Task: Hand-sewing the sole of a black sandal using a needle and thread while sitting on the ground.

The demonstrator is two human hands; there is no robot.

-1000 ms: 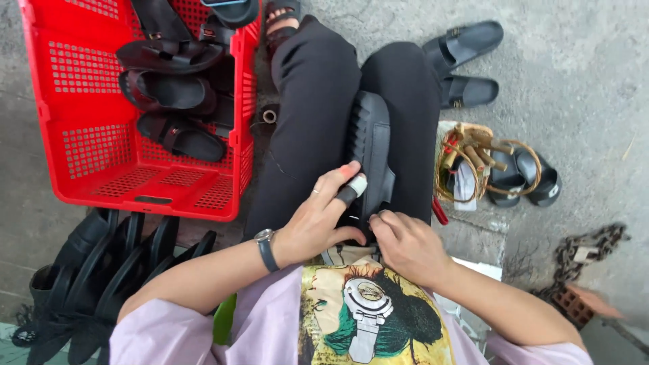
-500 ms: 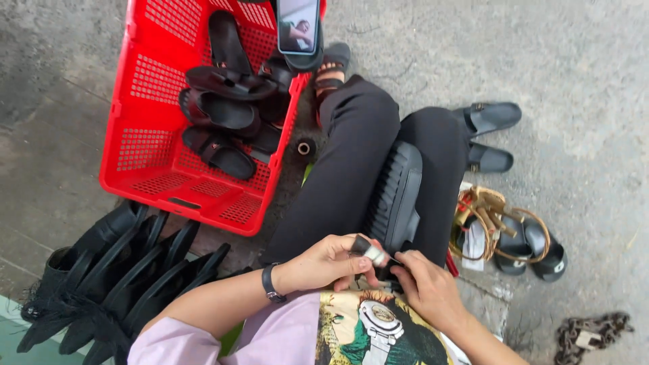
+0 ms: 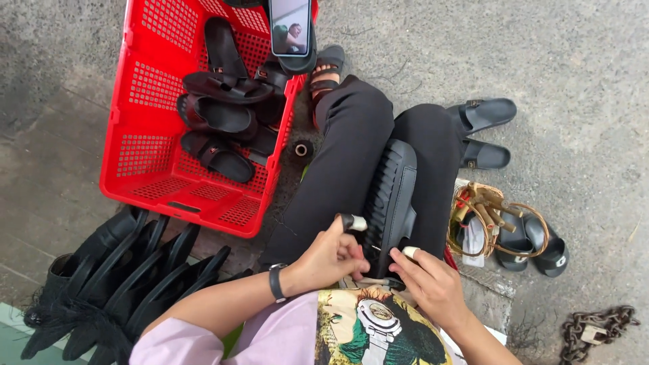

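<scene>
Black sandal sole (image 3: 392, 203) lay along lap, between knees. Left hand (image 3: 329, 260) and right hand (image 3: 429, 284) pinched its near end, fingertips taped. Red basket (image 3: 145, 169) of sandals on floor, left

Black sandal sole (image 3: 393, 203) is lying lengthwise between the knees, resting on the dark trousers, ribbed tread edge facing left, toe end pointing away from the body. Near end is sitting between both hands. Left hand (image 3: 329, 260) is pinching at the sole's near edge, index finger wearing a pale thimble-like cap. Right hand (image 3: 433, 284) is pressing against the same end from the other side, thumb also capped.
</scene>
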